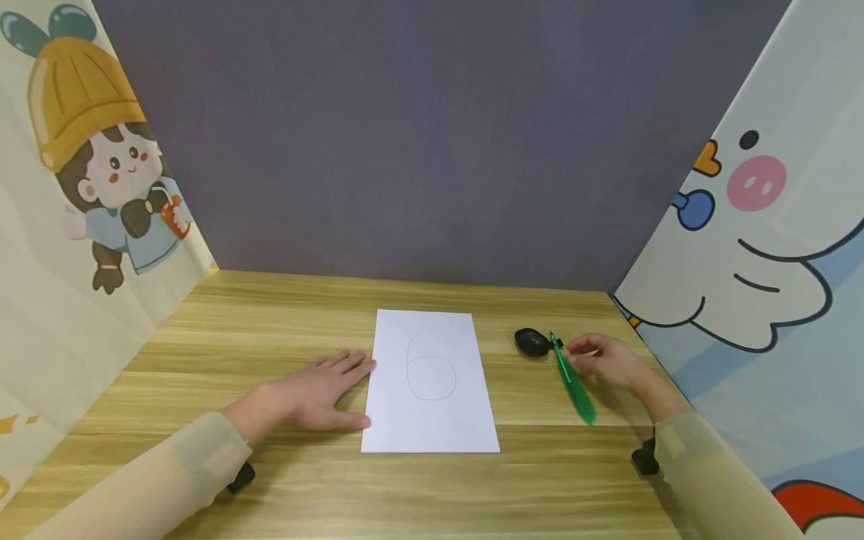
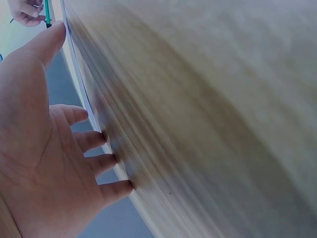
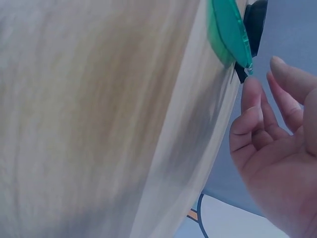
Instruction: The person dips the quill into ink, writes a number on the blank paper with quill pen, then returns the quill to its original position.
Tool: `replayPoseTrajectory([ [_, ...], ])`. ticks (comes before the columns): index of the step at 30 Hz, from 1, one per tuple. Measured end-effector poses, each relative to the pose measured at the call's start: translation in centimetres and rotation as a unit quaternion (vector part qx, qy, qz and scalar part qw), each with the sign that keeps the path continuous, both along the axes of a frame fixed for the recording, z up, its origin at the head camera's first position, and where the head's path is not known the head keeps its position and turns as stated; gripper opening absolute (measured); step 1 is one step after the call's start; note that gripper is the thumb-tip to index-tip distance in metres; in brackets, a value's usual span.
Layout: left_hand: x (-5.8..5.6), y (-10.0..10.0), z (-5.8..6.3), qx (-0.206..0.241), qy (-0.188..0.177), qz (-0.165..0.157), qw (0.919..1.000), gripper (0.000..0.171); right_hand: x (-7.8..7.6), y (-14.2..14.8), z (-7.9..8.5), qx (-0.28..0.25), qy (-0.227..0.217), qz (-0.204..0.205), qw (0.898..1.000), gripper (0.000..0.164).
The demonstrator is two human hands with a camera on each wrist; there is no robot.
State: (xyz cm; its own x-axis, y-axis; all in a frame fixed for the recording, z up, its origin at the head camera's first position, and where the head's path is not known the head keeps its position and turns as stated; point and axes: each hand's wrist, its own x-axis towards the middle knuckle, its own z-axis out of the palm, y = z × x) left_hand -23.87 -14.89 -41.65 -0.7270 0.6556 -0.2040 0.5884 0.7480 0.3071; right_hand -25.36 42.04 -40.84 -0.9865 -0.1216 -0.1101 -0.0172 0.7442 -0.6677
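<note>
A sheet of white paper (image 1: 466, 420) lies on the table with a large thin "6" drawn on it. My left hand (image 1: 324, 394) rests palm down beside it, fingers spread, fingertips and thumb at its left edge; the left wrist view shows this hand (image 2: 49, 148) from the palm side. To the right of the paper is a green pen (image 1: 574, 386) with a leaf-like, feather-shaped body. Its narrow end overlaps the small end of a black rounded object (image 1: 532, 343). My right hand (image 1: 607, 364) is just right of the pen, fingers loosely bent, fingertips close to the black end.
The wood-grain table (image 1: 290, 480) reaches back to a dark grey panel (image 1: 405, 150). Cartoon-printed side panels stand at left (image 1: 40, 300) and right (image 1: 796, 315), the right one close to my right hand. Black wrist devices show under both sleeves.
</note>
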Motion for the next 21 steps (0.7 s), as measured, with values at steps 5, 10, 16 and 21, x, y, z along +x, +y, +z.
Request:
replayPoseTrajectory([
  [5,-0.04,-0.07,-0.02,0.0,0.002,0.0,1.0,0.108,-0.09,-0.19,0.2,0.007,0.001,-0.001,1.0,0.039],
  [10,-0.09,-0.13,0.01,0.001,0.001,-0.002,1.0,0.107,0.03,-0.37,0.4,0.005,-0.001,0.002,1.0,0.039],
  [16,-0.01,-0.05,0.14,0.002,0.0,-0.003,1.0,0.106,0.03,-0.41,0.41,-0.002,-0.008,-0.001,1.0,0.04],
  [21,0.0,-0.07,0.19,0.001,-0.003,-0.001,1.0,0.106,0.0,-0.52,0.52,-0.006,-0.003,0.001,1.0,0.042],
])
